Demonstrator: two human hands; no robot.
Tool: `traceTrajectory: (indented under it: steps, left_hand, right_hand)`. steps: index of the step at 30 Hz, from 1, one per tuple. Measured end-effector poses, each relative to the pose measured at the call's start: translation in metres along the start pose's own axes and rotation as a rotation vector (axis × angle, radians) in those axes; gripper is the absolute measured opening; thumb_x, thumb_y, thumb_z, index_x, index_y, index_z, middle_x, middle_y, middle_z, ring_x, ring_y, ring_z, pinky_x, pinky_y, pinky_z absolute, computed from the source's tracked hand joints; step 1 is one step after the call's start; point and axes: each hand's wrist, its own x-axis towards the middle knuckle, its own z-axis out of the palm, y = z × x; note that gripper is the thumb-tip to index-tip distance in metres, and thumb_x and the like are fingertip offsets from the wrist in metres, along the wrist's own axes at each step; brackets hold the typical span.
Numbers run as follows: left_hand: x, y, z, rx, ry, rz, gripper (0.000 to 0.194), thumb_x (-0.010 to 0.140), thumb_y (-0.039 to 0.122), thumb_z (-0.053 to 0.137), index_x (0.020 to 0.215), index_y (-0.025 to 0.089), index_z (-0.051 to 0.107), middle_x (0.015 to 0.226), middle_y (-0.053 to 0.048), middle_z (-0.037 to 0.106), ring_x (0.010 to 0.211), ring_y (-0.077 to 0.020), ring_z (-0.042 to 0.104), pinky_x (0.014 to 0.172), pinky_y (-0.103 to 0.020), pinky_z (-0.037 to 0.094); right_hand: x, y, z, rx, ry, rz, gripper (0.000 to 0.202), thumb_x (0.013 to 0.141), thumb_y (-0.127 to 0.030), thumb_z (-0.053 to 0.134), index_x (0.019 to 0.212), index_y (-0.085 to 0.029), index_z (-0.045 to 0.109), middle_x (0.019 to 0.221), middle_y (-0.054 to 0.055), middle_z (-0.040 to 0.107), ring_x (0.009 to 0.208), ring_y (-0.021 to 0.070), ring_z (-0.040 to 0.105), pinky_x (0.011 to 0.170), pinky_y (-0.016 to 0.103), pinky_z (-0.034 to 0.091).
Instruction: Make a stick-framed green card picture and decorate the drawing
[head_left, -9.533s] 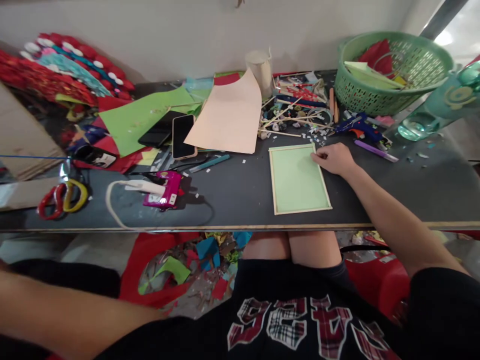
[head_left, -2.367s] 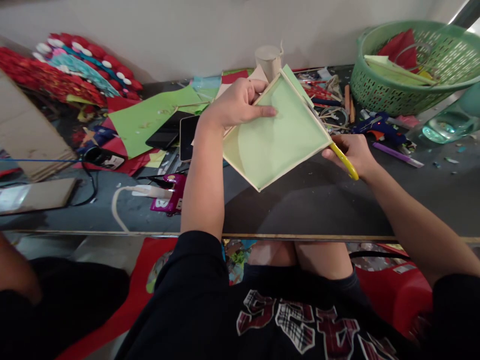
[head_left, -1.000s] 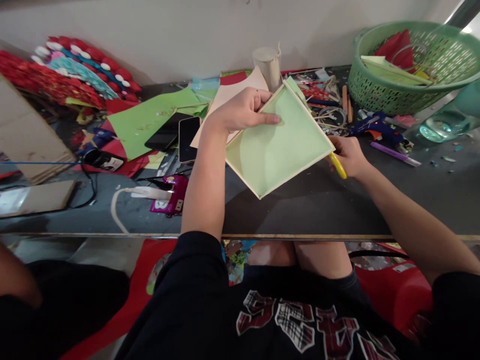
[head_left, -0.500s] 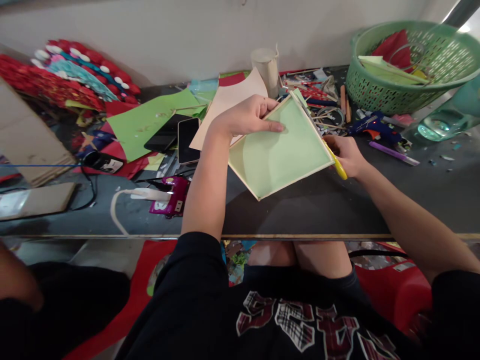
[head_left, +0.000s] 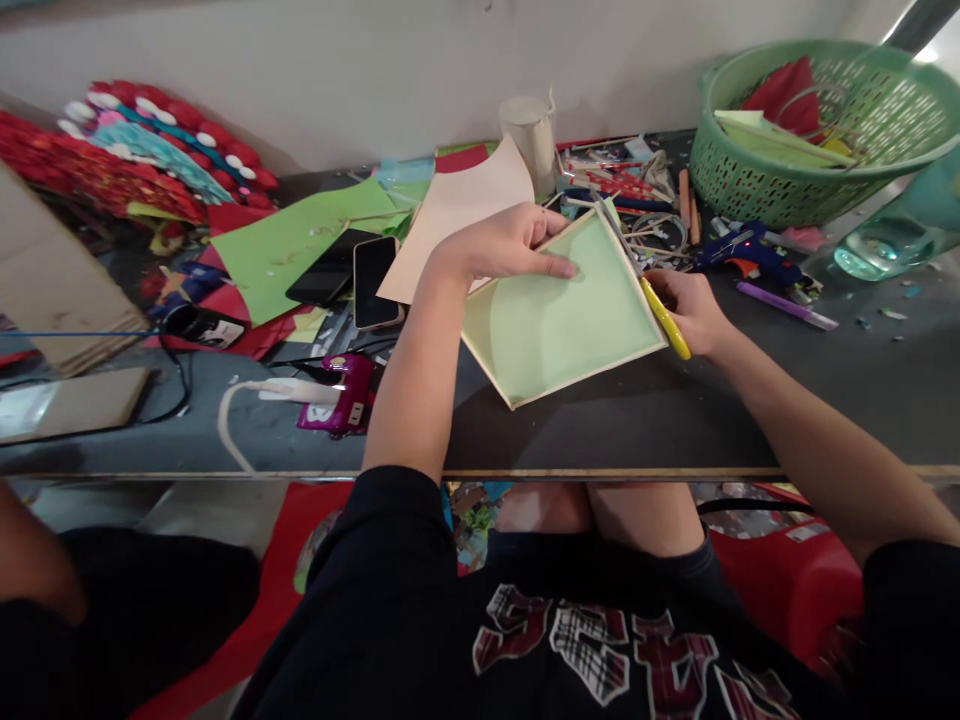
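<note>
1. Hands: two, both occupied. Left hand (head_left: 525, 243) pinches the framed sheet (head_left: 570, 325) at its upper-left edge—thumb flat on the pale green face, other fingers curled at the rim and partly hidden. Right hand (head_left: 688, 308) closed round the scissors (head_left: 666, 320); its far fingers cannot be made out.
2. Framed sheet: one, four thin pale sticks along its four sides. Lies beneath the left thumb and to the left of the right hand, tilted, one corner toward the table's front edge. Whether that corner touches the table (head_left: 585, 440) cannot be told.
3. Scissors: one pair, one yellow handle showing. Blades run along the sheet's upper-right side; how far they are parted, unclear.
4. Phones: two, side by side, left of the left forearm. One black phone (head_left: 324, 268), one pale-edged phone (head_left: 376, 285).
5. Paper behind: one bright green sheet (head_left: 274, 250), one peach sheet (head_left: 457, 210), the latter partly behind the left hand.
6. Far side: one pale cylindrical container (head_left: 527, 145); one green basket (head_left: 787, 180) holding red and light green pieces.
7. Right of the right hand: one blue glue gun (head_left: 750, 250), one purple tool (head_left: 786, 306)—apart from the hand.
8. Left side: one magenta socket block (head_left: 349, 395), one white plug (head_left: 300, 390) in it.
</note>
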Motion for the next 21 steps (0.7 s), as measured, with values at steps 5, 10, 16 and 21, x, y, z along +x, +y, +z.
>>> traceTrajectory:
  steps: [5, 10, 16, 21]
  left_hand:
    - [-0.001, 0.001, 0.0, 0.003, 0.009, -0.038, 0.044, 0.073, 0.046, 0.094, 0.101, 0.018, 0.075, 0.086, -0.001, 0.08, 0.103, -0.0288, 0.08, 0.085, -0.033, 0.068]
    - [-0.011, 0.001, -0.011, -0.006, 0.066, -0.038, 0.047, 0.076, 0.047, 0.092, 0.108, 0.019, 0.073, 0.091, -0.002, 0.079, 0.109, -0.0324, 0.078, 0.092, -0.042, 0.068]
    - [-0.018, -0.002, -0.026, -0.023, 0.112, 0.002, 0.056, 0.075, 0.057, 0.092, 0.112, 0.021, 0.074, 0.108, -0.006, 0.081, 0.113, -0.0349, 0.073, 0.1, -0.051, 0.064]
    - [-0.017, -0.001, -0.022, -0.026, 0.174, -0.023, 0.058, 0.068, 0.066, 0.094, 0.103, 0.024, 0.075, 0.107, -0.005, 0.083, 0.093, -0.0292, 0.073, 0.087, -0.053, 0.065]
  right_hand:
    - [0.0, -0.003, 0.003, -0.025, 0.106, 0.024, 0.069, 0.077, -0.091, 0.058, 0.067, -0.022, 0.053, 0.059, 0.001, 0.046, 0.06, 0.0155, 0.045, 0.057, 0.032, 0.031]
    - [-0.003, -0.014, -0.001, 0.332, -0.038, 0.17, 0.073, 0.069, -0.097, 0.065, 0.08, -0.025, 0.053, 0.055, -0.004, 0.046, 0.044, 0.014, 0.043, 0.045, 0.031, 0.032]
    - [-0.002, -0.013, -0.008, 0.258, -0.235, -0.034, 0.075, 0.074, -0.1, 0.055, 0.079, -0.025, 0.05, 0.067, 0.0, 0.053, 0.062, 0.0168, 0.05, 0.059, 0.034, 0.043]
    - [-0.002, -0.009, -0.008, 0.156, -0.309, -0.112, 0.077, 0.079, -0.101, 0.045, 0.078, -0.024, 0.051, 0.072, 0.002, 0.055, 0.068, 0.0185, 0.052, 0.067, 0.036, 0.044]
